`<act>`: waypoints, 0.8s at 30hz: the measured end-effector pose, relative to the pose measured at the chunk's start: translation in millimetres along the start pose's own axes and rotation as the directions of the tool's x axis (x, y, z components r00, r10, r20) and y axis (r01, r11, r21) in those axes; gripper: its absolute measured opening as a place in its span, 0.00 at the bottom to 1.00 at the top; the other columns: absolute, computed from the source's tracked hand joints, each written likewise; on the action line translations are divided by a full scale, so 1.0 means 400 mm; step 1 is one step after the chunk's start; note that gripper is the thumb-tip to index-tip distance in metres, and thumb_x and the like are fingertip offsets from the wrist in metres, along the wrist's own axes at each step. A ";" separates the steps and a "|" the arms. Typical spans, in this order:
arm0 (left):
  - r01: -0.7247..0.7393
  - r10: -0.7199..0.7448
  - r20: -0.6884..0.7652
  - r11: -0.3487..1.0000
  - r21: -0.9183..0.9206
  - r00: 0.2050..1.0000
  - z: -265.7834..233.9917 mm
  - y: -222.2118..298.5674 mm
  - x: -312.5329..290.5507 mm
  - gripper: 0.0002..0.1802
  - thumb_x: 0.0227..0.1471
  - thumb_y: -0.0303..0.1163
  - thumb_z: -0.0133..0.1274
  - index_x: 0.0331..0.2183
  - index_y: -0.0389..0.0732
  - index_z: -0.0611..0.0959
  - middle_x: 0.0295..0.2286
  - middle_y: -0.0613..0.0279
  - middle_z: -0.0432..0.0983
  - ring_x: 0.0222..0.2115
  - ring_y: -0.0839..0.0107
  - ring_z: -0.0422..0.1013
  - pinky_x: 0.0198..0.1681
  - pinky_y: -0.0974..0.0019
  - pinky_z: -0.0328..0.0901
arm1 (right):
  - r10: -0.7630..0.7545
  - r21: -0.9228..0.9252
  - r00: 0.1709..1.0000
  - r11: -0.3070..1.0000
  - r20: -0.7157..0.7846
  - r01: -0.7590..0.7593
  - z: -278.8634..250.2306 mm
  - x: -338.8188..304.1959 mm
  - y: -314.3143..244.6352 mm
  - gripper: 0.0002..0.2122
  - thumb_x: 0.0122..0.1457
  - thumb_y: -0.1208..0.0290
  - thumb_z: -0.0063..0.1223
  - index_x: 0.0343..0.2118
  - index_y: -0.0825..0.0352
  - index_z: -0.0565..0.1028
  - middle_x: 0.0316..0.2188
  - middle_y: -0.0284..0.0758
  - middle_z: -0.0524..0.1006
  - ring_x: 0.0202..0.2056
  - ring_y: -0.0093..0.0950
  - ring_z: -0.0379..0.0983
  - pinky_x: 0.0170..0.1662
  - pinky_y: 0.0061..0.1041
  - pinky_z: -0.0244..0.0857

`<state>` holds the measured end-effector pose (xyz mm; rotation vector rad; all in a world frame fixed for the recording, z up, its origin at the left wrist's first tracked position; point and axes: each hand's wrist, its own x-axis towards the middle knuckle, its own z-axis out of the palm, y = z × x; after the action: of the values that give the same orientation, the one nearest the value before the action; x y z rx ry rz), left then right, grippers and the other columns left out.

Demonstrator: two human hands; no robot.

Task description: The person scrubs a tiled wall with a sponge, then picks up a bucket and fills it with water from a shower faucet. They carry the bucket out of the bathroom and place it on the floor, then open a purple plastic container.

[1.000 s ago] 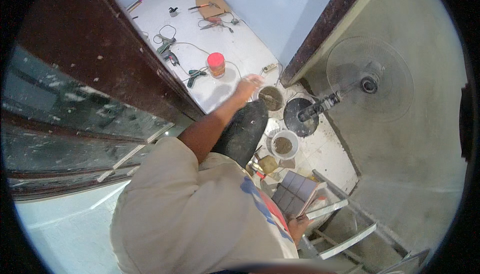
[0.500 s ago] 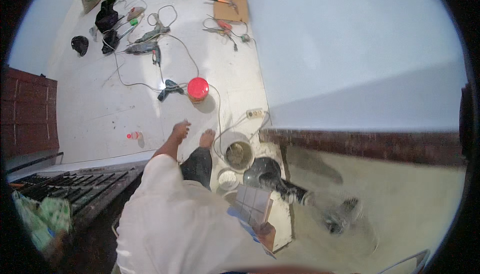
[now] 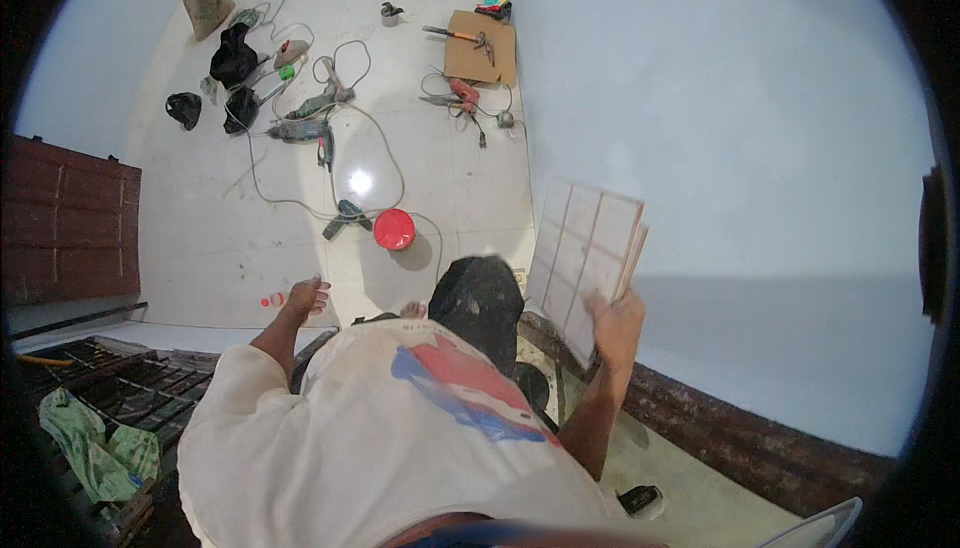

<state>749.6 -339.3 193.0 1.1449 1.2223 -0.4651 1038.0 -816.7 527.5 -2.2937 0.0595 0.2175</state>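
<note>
My right hand grips a pair of pale square tiles by their lower right edge. Thin lines cross the face of the front tile, and the brown edge of another shows behind it. The tiles stand tilted in front of the blue-white wall. My left hand hangs over the floor to the left, its fingers loosely apart and nothing in them. Below it lies a small red-capped bottle. Between my arms, my dark-trousered knee is bent up.
Ahead stands a red-lidded bucket beside a dark cordless drill. Corded power tools trail cables over the floor. A hammer lies on cardboard. A metal railing runs along the left; a brown ledge borders the right wall.
The tiles have come up and forward in my right hand, from beside my body to before the wall. My knee has risen, covering the open buckets. My left hand remains free.
</note>
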 end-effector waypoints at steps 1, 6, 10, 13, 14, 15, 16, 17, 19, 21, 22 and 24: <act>0.017 -0.017 -0.014 1.000 -0.011 1.000 0.008 0.031 -0.010 0.29 0.63 0.55 0.37 0.45 0.41 0.81 0.28 0.62 0.75 0.24 0.70 0.69 0.27 0.63 0.65 | -0.026 -0.009 0.999 1.000 0.028 0.026 -0.014 0.061 -0.031 0.14 0.49 0.75 0.56 0.38 0.78 0.78 0.29 0.37 0.80 0.29 0.26 0.74 0.36 0.26 0.68; -0.036 0.033 -0.020 0.988 -0.150 0.999 0.156 0.210 -0.044 0.32 0.63 0.57 0.34 0.47 0.42 0.79 0.35 0.60 0.76 0.32 0.67 0.72 0.37 0.60 0.68 | -0.029 0.189 0.997 0.982 0.073 0.015 0.096 0.419 0.018 0.14 0.48 0.76 0.58 0.38 0.78 0.78 0.30 0.38 0.80 0.30 0.28 0.75 0.37 0.28 0.68; 0.024 -0.036 -0.035 0.952 -0.305 0.999 0.351 0.345 0.013 0.32 0.63 0.57 0.33 0.49 0.41 0.77 0.38 0.57 0.77 0.34 0.64 0.73 0.41 0.59 0.68 | -0.017 0.256 0.999 0.967 0.040 0.006 0.294 0.718 0.237 0.17 0.46 0.78 0.61 0.39 0.80 0.76 0.33 0.41 0.79 0.30 0.31 0.76 0.36 0.28 0.69; 0.006 0.004 0.031 0.946 -0.323 1.000 0.463 0.434 0.000 0.31 0.63 0.56 0.37 0.48 0.38 0.76 0.37 0.56 0.76 0.36 0.64 0.74 0.42 0.59 0.69 | 0.102 0.218 0.983 0.967 0.152 -0.134 0.372 0.782 0.174 0.18 0.45 0.71 0.64 0.36 0.79 0.77 0.30 0.43 0.80 0.31 0.35 0.77 0.36 0.32 0.70; -0.050 0.079 0.079 0.946 -0.320 0.994 0.507 0.498 -0.027 0.29 0.63 0.54 0.39 0.47 0.38 0.76 0.36 0.56 0.76 0.35 0.64 0.74 0.42 0.60 0.70 | 0.163 0.348 0.963 0.908 0.215 -0.232 0.384 0.814 0.161 0.17 0.45 0.75 0.63 0.37 0.79 0.77 0.32 0.43 0.79 0.32 0.34 0.76 0.38 0.31 0.71; -0.150 0.205 0.115 0.919 -0.364 0.972 0.544 0.571 -0.060 0.22 0.63 0.46 0.42 0.47 0.38 0.77 0.37 0.57 0.78 0.37 0.65 0.75 0.44 0.59 0.70 | 0.220 0.456 0.931 0.824 0.292 -0.337 0.398 0.834 0.165 0.16 0.45 0.79 0.62 0.38 0.79 0.76 0.33 0.43 0.78 0.34 0.34 0.76 0.39 0.31 0.71; -0.208 0.256 0.083 0.905 -0.370 0.963 0.570 0.633 -0.077 0.20 0.64 0.44 0.42 0.44 0.38 0.78 0.36 0.57 0.78 0.37 0.66 0.75 0.44 0.60 0.70 | 0.259 0.545 0.891 0.717 0.372 -0.435 0.415 0.866 0.166 0.16 0.45 0.83 0.62 0.39 0.79 0.75 0.34 0.43 0.77 0.35 0.34 0.76 0.40 0.31 0.72; -0.263 0.304 0.052 0.888 -0.376 0.951 0.591 0.684 -0.091 0.18 0.64 0.42 0.43 0.41 0.38 0.78 0.35 0.58 0.78 0.37 0.66 0.75 0.44 0.61 0.70 | 0.294 0.530 0.873 0.704 0.390 -0.473 0.439 0.891 0.182 0.16 0.45 0.83 0.62 0.39 0.79 0.75 0.35 0.43 0.77 0.35 0.35 0.76 0.41 0.32 0.72; -0.308 0.347 -0.016 0.808 -0.502 0.938 0.617 0.767 -0.099 0.17 0.66 0.39 0.40 0.28 0.41 0.74 0.31 0.57 0.78 0.35 0.65 0.76 0.43 0.63 0.71 | 0.340 0.509 0.843 0.682 0.416 -0.526 0.491 0.959 0.194 0.16 0.46 0.84 0.62 0.40 0.79 0.74 0.36 0.43 0.77 0.37 0.36 0.76 0.43 0.34 0.73; -0.294 0.309 -0.066 0.788 -0.540 0.949 0.631 0.847 -0.102 0.18 0.66 0.40 0.40 0.25 0.43 0.70 0.29 0.56 0.77 0.35 0.65 0.76 0.43 0.62 0.71 | 0.330 0.622 0.828 0.548 0.454 -0.559 0.527 1.007 0.163 0.18 0.47 0.84 0.62 0.43 0.79 0.73 0.38 0.43 0.77 0.37 0.37 0.76 0.44 0.35 0.73; -0.284 0.283 -0.092 0.778 -0.560 0.955 0.631 0.875 -0.095 0.20 0.66 0.40 0.40 0.23 0.44 0.69 0.28 0.56 0.77 0.35 0.65 0.76 0.42 0.62 0.71 | 0.327 0.666 0.817 0.473 0.475 -0.577 0.545 1.027 0.141 0.19 0.47 0.83 0.62 0.44 0.79 0.72 0.39 0.44 0.76 0.38 0.38 0.76 0.44 0.36 0.73; -0.292 0.283 -0.102 0.786 -0.544 0.954 0.619 0.910 -0.045 0.20 0.67 0.43 0.37 0.28 0.41 0.73 0.28 0.56 0.76 0.34 0.62 0.76 0.42 0.60 0.72 | 0.371 0.671 0.797 0.432 0.477 -0.603 0.602 1.087 0.110 0.21 0.48 0.84 0.62 0.47 0.78 0.71 0.41 0.43 0.76 0.39 0.39 0.76 0.45 0.38 0.73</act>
<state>1157.1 -410.3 345.1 0.8028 1.0687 0.1384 1427.7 -655.5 261.1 -1.2383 0.5962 0.6577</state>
